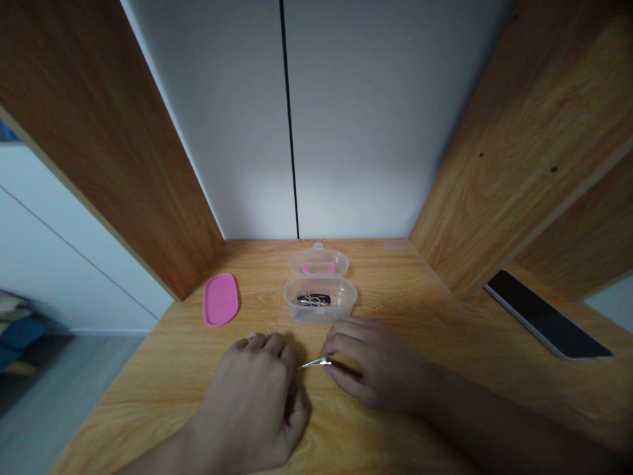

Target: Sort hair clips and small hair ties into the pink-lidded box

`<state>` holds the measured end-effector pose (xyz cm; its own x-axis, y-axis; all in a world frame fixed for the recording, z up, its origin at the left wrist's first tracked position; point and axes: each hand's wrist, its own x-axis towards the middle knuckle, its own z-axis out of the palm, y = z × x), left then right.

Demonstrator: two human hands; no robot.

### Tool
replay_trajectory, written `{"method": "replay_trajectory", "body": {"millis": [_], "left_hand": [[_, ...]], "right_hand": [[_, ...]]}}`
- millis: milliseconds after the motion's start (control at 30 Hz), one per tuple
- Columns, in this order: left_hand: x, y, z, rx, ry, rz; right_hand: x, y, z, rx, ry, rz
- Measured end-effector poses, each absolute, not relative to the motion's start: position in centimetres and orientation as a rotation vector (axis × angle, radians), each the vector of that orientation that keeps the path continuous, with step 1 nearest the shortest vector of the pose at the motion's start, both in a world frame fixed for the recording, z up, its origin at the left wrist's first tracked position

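Note:
My right hand (368, 361) pinches one end of a slim, shiny metal clip (315, 362) between thumb and fingertips, just above the wooden tabletop. The clip's other end reaches to my left hand (252, 396), which is palm down with curled fingers. What the left fingers hold, if anything, is hidden. Just beyond their knuckles lies a thin pale loop (271, 328), and a small pinkish piece (252, 335) shows at the finger edge. Behind both hands stands a clear plastic case (320, 315), its hinged lid (319, 262) raised. Dark and metallic small items (314, 300) lie inside.
A pink oval tray or lid (220, 300) lies at the left of the wooden tabletop (395, 277). To the right rests a dark-screened phone or tablet (546, 313). Wooden side panels (514, 158) and a white back panel (366, 132) enclose the surface.

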<state>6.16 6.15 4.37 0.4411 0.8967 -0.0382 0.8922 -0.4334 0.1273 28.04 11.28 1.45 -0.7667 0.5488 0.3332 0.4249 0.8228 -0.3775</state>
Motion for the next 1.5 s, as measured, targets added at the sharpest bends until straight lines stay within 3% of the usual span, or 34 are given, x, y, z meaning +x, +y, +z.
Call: {"method": "replay_trajectory", "body": {"millis": [467, 600, 800, 967, 1500], "left_hand": [[6.0, 6.1, 3.1, 2.694, 1.458, 0.142], [6.0, 6.1, 2.5, 2.81, 1.341, 0.396], [6.0, 6.0, 2.7, 2.934, 1.034, 1.078], [5.2, 6.1, 3.0, 2.808, 0.803, 1.268], [4.3, 6.3, 2.5, 2.731, 0.679, 1.243]], "right_hand": [[28.3, 11.0, 1.7, -0.701, -2.292, 0.299], [28.3, 10.9, 1.7, -0.65, -2.116, 0.249], [28.3, 11.2, 1.7, -0.63, -2.008, 0.219], [28.3, 11.4, 1.8, -0.533, -2.009, 0.159], [28.7, 10.9, 1.9, -0.382, -2.169, 0.306]]}}
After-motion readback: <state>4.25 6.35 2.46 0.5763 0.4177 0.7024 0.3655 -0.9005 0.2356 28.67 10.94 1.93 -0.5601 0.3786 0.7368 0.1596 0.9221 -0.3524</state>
